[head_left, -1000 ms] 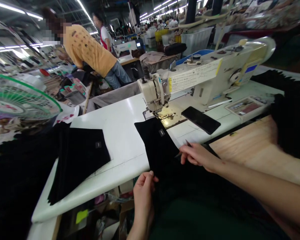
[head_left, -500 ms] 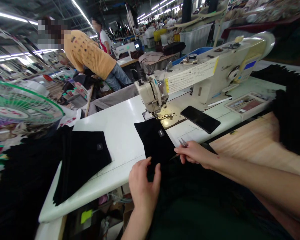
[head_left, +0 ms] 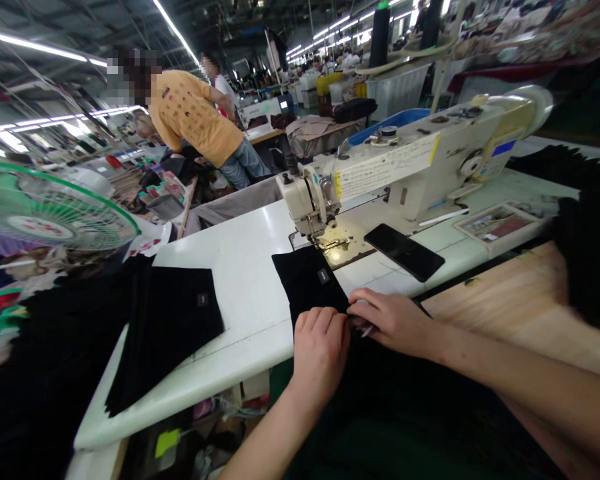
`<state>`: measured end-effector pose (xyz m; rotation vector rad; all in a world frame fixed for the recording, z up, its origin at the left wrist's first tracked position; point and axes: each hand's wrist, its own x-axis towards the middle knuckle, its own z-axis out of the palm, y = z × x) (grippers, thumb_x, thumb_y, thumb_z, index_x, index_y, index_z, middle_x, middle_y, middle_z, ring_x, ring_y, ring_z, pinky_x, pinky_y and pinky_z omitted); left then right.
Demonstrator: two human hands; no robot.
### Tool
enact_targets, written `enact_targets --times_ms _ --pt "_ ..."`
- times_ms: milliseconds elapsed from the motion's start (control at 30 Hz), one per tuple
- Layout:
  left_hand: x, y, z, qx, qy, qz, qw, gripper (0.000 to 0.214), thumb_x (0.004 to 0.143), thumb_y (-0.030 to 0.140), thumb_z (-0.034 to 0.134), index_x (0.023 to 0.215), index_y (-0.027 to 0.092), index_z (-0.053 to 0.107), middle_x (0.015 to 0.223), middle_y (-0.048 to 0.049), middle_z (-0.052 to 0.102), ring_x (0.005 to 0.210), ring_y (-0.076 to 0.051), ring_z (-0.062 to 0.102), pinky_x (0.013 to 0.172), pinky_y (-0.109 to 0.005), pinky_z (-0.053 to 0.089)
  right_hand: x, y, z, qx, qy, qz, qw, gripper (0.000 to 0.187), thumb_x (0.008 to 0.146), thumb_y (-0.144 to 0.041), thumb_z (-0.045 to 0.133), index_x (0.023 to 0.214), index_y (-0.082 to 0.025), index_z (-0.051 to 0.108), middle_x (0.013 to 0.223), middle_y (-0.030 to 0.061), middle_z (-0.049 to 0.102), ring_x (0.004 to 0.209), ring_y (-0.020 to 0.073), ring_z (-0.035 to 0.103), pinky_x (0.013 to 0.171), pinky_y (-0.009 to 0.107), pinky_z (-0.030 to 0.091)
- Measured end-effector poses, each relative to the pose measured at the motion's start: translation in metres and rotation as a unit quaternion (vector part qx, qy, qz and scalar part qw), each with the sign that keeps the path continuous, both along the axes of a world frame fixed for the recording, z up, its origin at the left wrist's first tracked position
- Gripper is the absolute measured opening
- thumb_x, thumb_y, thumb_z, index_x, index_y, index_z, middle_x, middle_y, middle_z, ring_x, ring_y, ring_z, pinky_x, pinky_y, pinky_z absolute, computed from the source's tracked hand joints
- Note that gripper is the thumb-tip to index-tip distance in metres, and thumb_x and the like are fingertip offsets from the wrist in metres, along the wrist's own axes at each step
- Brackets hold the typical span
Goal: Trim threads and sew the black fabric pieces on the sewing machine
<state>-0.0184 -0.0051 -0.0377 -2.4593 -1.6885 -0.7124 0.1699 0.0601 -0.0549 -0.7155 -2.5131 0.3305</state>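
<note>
The left hand (head_left: 321, 350) is laid palm down over the near part of a black fabric piece (head_left: 305, 283), its fingers bent and set close together; their tips are hidden, so whether cloth is pinched cannot be told. Just to its right, thread snips (head_left: 367, 331), mostly covered, are gripped in the curled fingers of the right hand (head_left: 395, 323), whose thumb and forefinger are brought near the left fingers at the fabric's right edge. The fabric piece is spread flat ahead of the left hand, its small grey label (head_left: 323, 276) facing up and its far edge lying just beside the presser foot (head_left: 336, 244) of a sewing machine (head_left: 415, 167). Beyond the right hand, a black smartphone (head_left: 404, 252) is laid on the white sewing table (head_left: 247, 287), and farther right a parts tray (head_left: 497, 223) is seen. Well to the left of the left hand, another labelled black piece (head_left: 180, 310) is spread over the table edge, and beyond it a green-rimmed fan (head_left: 43, 227) is placed.
</note>
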Motion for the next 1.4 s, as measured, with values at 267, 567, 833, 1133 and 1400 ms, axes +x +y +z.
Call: enact_targets --times_ms 267,567,833,1133,1400 --pt "-0.021 0.059 0.015 -0.072 0.109 0.012 0.991 0.037 0.097 0.037 0.053 0.131 0.021 0.055 0.132 -0.0077 0.060 0.118 -0.029 0.052 0.092 -0.044 0.045 -0.005 0.009 -0.009 0.073 -0.065 0.068 0.993 0.019 0.092 -0.009 0.046 0.095 -0.015 0.064 0.094 0.0047 0.067 0.073 0.0177 0.062 0.056 0.029 0.040" --pt "-0.041 0.094 0.006 -0.102 0.163 -0.007 0.981 0.043 0.096 0.043 0.053 0.132 0.021 0.054 0.136 -0.0088 0.057 0.120 -0.030 0.051 0.094 -0.046 0.048 -0.015 0.032 -0.005 0.017 -0.084 0.062 0.994 0.017 0.088 -0.009 0.054 0.100 -0.016 0.065 0.103 0.0053 0.069 0.082 0.0190 0.065 0.060 0.029 0.042" --pt "-0.058 0.124 0.003 -0.092 0.159 -0.006 0.983 0.045 0.095 0.043 0.054 0.133 0.020 0.055 0.137 -0.0115 0.054 0.120 -0.031 0.051 0.097 -0.047 0.048 -0.026 0.058 -0.004 0.027 -0.091 0.052 0.994 0.016 0.093 -0.017 0.052 0.097 -0.016 0.067 0.111 0.0069 0.070 0.082 0.0198 0.067 0.062 0.031 0.045" --pt "-0.049 0.097 0.008 -0.115 0.108 -0.074 0.985 0.026 0.098 0.028 0.048 0.113 0.017 0.067 0.117 -0.0100 0.065 0.109 -0.027 0.059 0.093 -0.047 0.053 -0.037 0.082 -0.002 0.003 -0.087 0.025 0.996 0.020 0.094 -0.020 0.051 0.102 -0.014 0.068 0.116 0.0093 0.068 0.086 0.0214 0.067 0.069 0.032 0.049" --pt "-0.064 0.114 -0.001 -0.099 0.083 -0.083 0.988 0.030 0.098 0.028 0.049 0.119 0.015 0.066 0.125 -0.0131 0.064 0.115 -0.028 0.058 0.096 -0.047 0.054 -0.051 0.099 0.009 -0.035 -0.118 -0.032 0.992 0.018 0.091 -0.021 0.057 0.103 -0.017 0.069 0.108 0.0048 0.064 0.077 0.0172 0.063 0.061 0.029 0.042"
